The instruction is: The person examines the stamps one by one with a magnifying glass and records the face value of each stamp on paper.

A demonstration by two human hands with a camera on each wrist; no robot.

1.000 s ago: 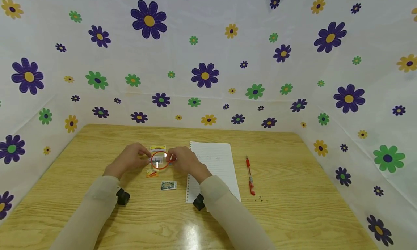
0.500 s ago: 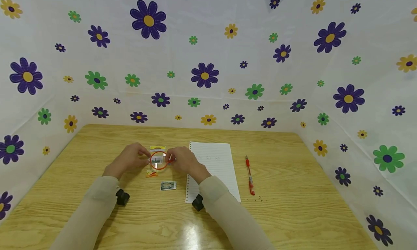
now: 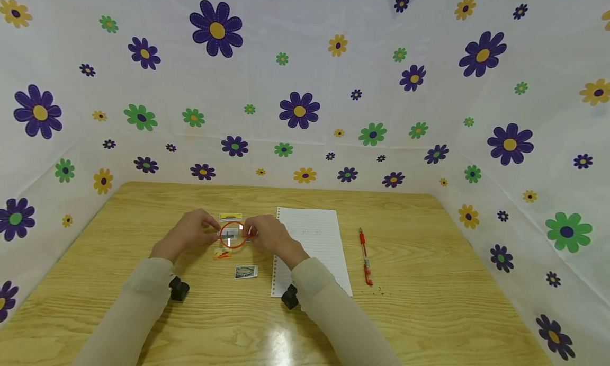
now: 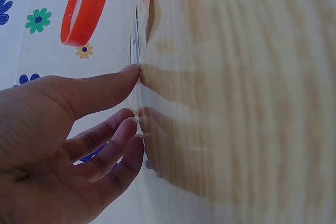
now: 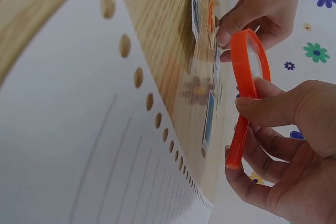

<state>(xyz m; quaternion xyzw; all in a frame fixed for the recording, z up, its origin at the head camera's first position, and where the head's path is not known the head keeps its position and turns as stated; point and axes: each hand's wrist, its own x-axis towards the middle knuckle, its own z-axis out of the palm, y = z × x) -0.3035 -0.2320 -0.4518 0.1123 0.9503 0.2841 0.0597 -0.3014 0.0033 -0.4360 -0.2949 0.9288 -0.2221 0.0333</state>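
My right hand [image 3: 272, 236] grips the handle of a red magnifying glass [image 5: 242, 72], thumb on one side and curled fingers on the other. Its round lens is over a small grey-blue picture stamp [image 3: 229, 234] on the table. At that stamp's left edge is my left hand [image 3: 188, 231], thumb tip touching down at the edge and relaxed fingertips against the tabletop. Around the lens lie a yellow stamp [image 3: 231, 216], an orange-red stamp [image 3: 222, 254] and a blue stamp [image 5: 209, 119], the last partly hidden by my right hand in the head view.
A green-grey stamp [image 3: 245, 271] lies nearer me. To the right is a lined sheet [image 3: 324, 249] with punched holes and faint writing, partly under my right forearm. Beyond it are a red pen [image 3: 365, 257] and dark specks [image 3: 380, 291]. Flowered white sheeting [image 3: 305, 64] walls the wooden table.
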